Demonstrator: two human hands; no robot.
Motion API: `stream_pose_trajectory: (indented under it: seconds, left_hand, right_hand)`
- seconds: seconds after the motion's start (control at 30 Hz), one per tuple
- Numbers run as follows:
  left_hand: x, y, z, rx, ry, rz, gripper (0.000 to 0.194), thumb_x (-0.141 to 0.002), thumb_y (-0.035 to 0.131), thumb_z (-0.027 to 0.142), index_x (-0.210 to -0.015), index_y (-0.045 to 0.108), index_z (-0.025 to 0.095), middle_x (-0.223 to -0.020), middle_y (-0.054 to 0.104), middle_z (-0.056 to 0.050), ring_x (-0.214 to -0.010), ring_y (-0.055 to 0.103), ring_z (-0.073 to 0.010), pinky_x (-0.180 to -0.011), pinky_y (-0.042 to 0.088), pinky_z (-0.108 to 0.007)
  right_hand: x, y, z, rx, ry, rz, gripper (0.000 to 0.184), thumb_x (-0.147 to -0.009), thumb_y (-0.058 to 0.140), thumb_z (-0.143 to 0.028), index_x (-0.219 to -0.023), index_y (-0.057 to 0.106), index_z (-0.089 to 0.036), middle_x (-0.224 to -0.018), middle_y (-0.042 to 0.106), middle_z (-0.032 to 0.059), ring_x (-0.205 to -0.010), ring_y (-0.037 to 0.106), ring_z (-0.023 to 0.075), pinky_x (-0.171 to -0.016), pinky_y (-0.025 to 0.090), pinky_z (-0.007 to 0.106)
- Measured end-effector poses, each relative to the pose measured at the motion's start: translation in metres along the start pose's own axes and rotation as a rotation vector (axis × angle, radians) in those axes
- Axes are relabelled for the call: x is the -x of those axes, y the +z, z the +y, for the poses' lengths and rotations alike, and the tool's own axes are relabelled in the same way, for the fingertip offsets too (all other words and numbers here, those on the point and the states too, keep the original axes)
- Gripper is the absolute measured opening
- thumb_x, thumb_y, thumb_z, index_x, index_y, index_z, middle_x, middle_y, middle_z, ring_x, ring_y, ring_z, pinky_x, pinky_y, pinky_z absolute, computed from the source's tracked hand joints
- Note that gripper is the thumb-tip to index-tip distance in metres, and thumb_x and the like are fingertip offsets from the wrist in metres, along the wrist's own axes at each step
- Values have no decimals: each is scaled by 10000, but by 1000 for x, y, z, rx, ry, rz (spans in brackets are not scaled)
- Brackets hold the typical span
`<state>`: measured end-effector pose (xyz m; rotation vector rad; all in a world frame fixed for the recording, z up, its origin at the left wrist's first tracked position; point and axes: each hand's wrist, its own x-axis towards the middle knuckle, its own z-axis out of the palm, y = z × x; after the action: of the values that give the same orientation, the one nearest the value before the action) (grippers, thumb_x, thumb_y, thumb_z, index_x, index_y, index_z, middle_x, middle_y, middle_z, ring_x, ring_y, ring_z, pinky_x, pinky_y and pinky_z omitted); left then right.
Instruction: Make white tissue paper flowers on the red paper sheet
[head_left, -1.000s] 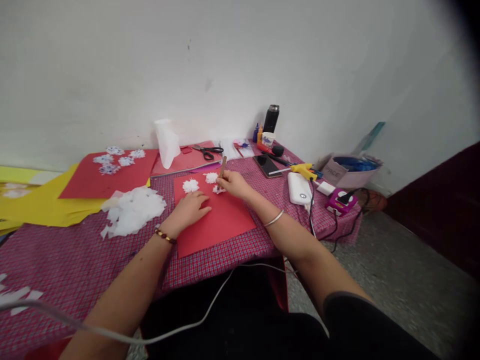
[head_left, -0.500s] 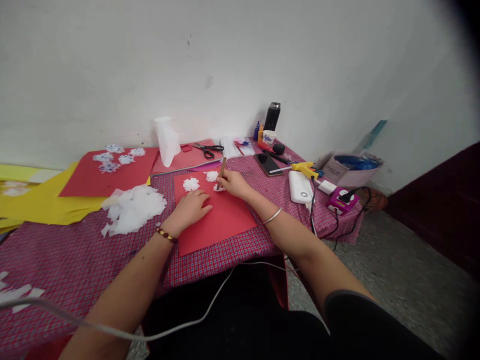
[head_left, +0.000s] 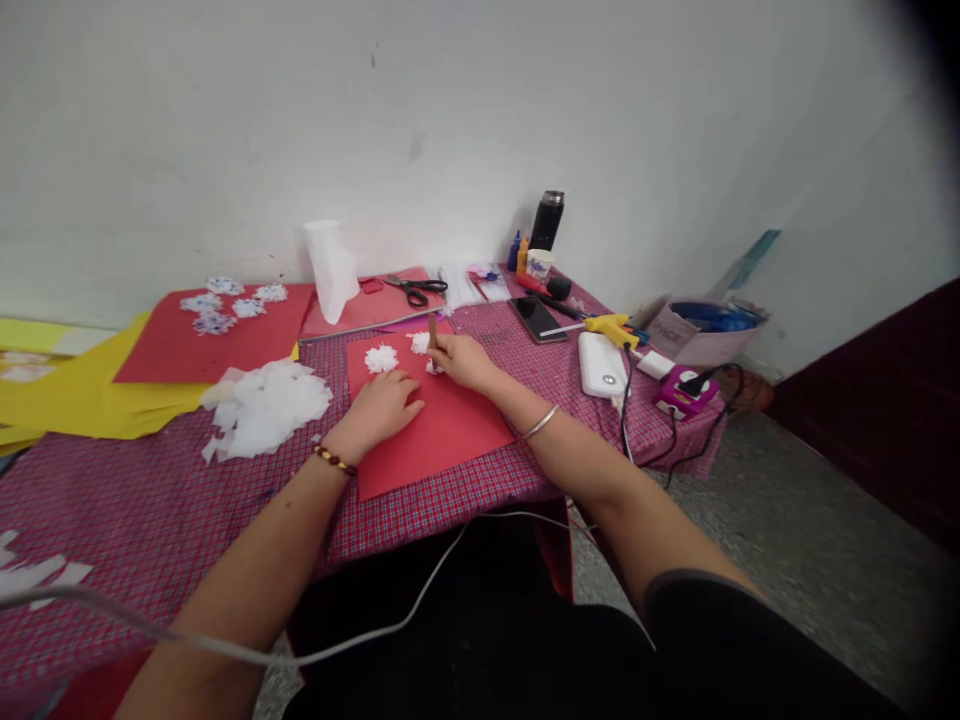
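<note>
My right hand (head_left: pixel 463 361) pinches a thin brown stick (head_left: pixel 433 331) upright, its lower end at a small white tuft (head_left: pixel 433 368) partly hidden by the fingers. That tuft is on a red sheet of paper (head_left: pixel 442 440). Flat on the same sheet lies my left hand (head_left: pixel 381 408), fingers spread and holding nothing. Just beyond its fingertips sits a fluffy white paper tuft (head_left: pixel 381 359). Another white tuft (head_left: pixel 419 343) is on the sheet behind the stick.
Left of the sheet lies a heap of white paper pieces (head_left: pixel 270 408). Blue-and-white tufts (head_left: pixel 214 322) rest on another red sheet (head_left: pixel 157 350). Scissors (head_left: pixel 416 290) and a white roll (head_left: pixel 330 270) are behind; a phone (head_left: pixel 536 320), yellow glue gun (head_left: pixel 611 328) and power bank (head_left: pixel 601 365) are right.
The stick has tipped slightly left in my right hand, whose fingers have moved a little left with it. My left hand stays on the sheet. The whole view has shifted slightly.
</note>
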<state>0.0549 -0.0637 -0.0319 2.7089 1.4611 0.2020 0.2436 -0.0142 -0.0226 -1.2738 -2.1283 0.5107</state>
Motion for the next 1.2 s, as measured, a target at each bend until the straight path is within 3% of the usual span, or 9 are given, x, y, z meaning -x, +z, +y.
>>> stream_pose_trajectory:
  seconds: [0.17, 0.33, 0.43, 0.6, 0.77, 0.9, 1.0, 1.1, 1.2]
  left_hand:
    - [-1, 1, -2, 0, 7, 3, 358, -909, 495, 322, -1149, 672, 125, -1258, 621, -169, -1212, 543, -313, -1030, 411, -436]
    - [-2, 4, -6, 40, 19, 25, 359, -896, 511, 320, -1147, 674, 121, -1254, 620, -188, -1198, 552, -337, -1023, 417, -476]
    - [0, 1, -6, 77, 26, 14, 354, -892, 525, 306, -1154, 670, 118, -1259, 620, -189, -1206, 548, -331, -1045, 399, -475]
    - [7, -16, -13, 159, 11, -41, 367, -864, 591, 290, -1196, 662, 152, -1269, 649, -126, -1184, 570, -253, -1054, 401, -342]
    - [28, -52, -54, 223, -163, -20, 398, -844, 592, 354, -1193, 680, 184, -1260, 677, -95, -1135, 616, -246, -989, 452, -301]
    - [75, -94, -106, 246, -345, 25, 404, -812, 551, 391, -1117, 706, 175, -1193, 710, -94, -1094, 637, -259, -949, 471, -348]
    - [116, -116, -140, 259, -494, 62, 388, -781, 533, 425, -1006, 728, 176, -1041, 749, -70, -945, 666, -237, -832, 502, -327]
    - [146, -115, -160, 288, -635, 85, 359, -696, 577, 437, -863, 733, 160, -834, 748, -57, -760, 656, -224, -698, 498, -314]
    - [153, -94, -170, 360, -704, 95, 309, -595, 635, 418, -762, 725, 173, -770, 741, -38, -745, 647, -218, -694, 487, -299]
  right_hand:
    - [-2, -6, 1, -131, 53, 91, 83, -881, 600, -227, -842, 636, -163, -743, 679, 32, -712, 607, 163, -676, 400, 250]
    - [-6, -21, 4, -461, 187, 255, 198, -974, 394, -302, -864, 512, -187, -723, 624, -2, -563, 545, 94, -548, 417, 195]
    - [-3, -19, 2, -662, 259, 149, 242, -948, 444, -371, -784, 476, -196, -578, 538, -45, -432, 461, 71, -457, 393, 179]
    - [12, 0, -10, -860, 240, -221, 272, -843, 599, -413, -731, 524, -177, -468, 524, -47, -363, 423, 66, -371, 353, 176]
    - [23, 16, -16, -876, 211, -563, 323, -776, 693, -448, -744, 561, -155, -523, 610, -6, -437, 523, 75, -399, 395, 162]
    - [24, 20, -16, -865, 221, -559, 304, -804, 685, -423, -752, 560, -151, -539, 615, -6, -456, 537, 76, -420, 423, 166]
    - [23, 19, -17, -856, 245, -547, 265, -839, 661, -382, -760, 568, -146, -557, 620, -1, -467, 545, 81, -429, 440, 176]
    - [23, 18, -18, -845, 255, -547, 228, -871, 628, -334, -759, 569, -144, -572, 626, 5, -478, 555, 86, -439, 452, 182]
    - [24, 17, -20, -827, 250, -541, 218, -899, 592, -298, -744, 560, -147, -557, 617, 4, -468, 553, 85, -444, 449, 181]
